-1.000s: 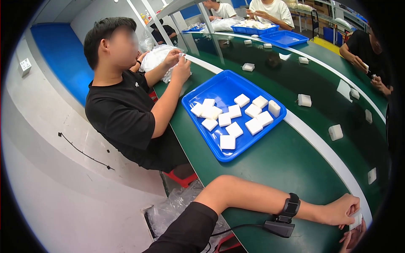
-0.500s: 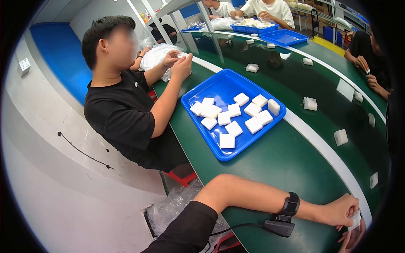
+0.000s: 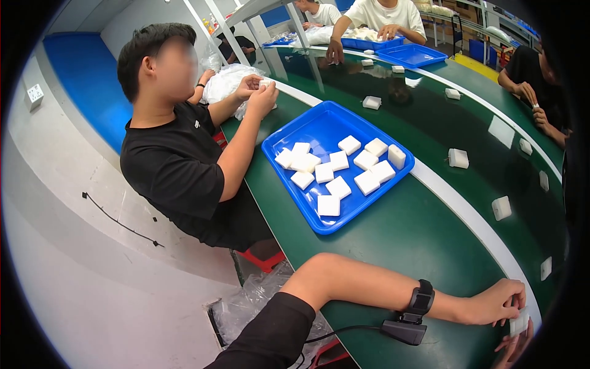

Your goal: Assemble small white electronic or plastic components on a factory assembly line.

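Observation:
At the lower right, my left hand (image 3: 499,302) is closed, with thumb and fingers pinching the upper end of a small white block (image 3: 519,323). My right hand (image 3: 515,349) shows only in part at the dark rim of the picture. Its fingers are bent around the lower end of the same block. Both hands are over the near edge of the green conveyor line. Further left, a blue tray (image 3: 324,230) on the green table holds several white square blocks (image 3: 329,205), most lying flat and one on its edge.
Several white blocks (image 3: 458,158) lie spaced along the dark green belt (image 3: 424,132), behind a white rail (image 3: 458,203). A co-worker in black (image 3: 178,166) sits at the left, holding a small white piece. Other people work across the belt near another blue tray (image 3: 412,55). Clear plastic bags (image 3: 252,304) lie below.
Blocks on the belt have shifted slightly right and nearer. My left fingers have shifted up a little, baring more of the block. Across the belt, a person in white has reached down to it.

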{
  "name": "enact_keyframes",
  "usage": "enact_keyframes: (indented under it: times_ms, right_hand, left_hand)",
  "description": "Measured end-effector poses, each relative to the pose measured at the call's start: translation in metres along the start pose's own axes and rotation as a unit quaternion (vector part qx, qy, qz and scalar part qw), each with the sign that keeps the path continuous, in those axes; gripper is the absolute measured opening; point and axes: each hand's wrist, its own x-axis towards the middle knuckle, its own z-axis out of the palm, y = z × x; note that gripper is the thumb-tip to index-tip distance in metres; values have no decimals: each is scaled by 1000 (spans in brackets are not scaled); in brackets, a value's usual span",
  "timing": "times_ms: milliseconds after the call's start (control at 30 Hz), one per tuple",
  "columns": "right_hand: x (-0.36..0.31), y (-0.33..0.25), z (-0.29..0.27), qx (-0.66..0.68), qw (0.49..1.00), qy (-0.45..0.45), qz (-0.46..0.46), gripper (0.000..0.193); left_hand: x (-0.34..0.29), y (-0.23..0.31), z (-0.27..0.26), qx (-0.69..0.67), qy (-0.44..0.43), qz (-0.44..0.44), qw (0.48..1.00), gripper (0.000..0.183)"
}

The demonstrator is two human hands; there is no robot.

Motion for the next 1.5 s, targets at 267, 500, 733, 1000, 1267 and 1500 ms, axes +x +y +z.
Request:
enact_keyframes:
  times_ms: [267, 500, 733, 1000, 1267, 1500]
  right_hand:
    - [-2, -16, 7, -15, 999, -49, -3, 35]
    - [-10, -16, 14, -15, 997, -74, 2, 35]
    - [-6, -33, 20, 0, 994, -107, -22, 42]
    - [-10, -26, 22, -3, 995, -96, -4, 51]
    - [14, -3, 54, 122, 987, -106, -2, 64]
    - [4, -5, 21, 122, 987, -94, -46, 66]
  left_hand:
    - [-3, 5, -4, -55, -24, -36, 998, 11]
    - [-4, 0, -4, -15, -69, -18, 997, 17]
    - [-2, -2, -1, 29, -71, 28, 997, 19]
    - [4, -32, 3, 132, -49, 149, 979, 17]
    - [-17, 26, -39, 71, -29, -154, 985, 24]
    - [-1, 32, -14, 89, -76, -162, 980, 22]
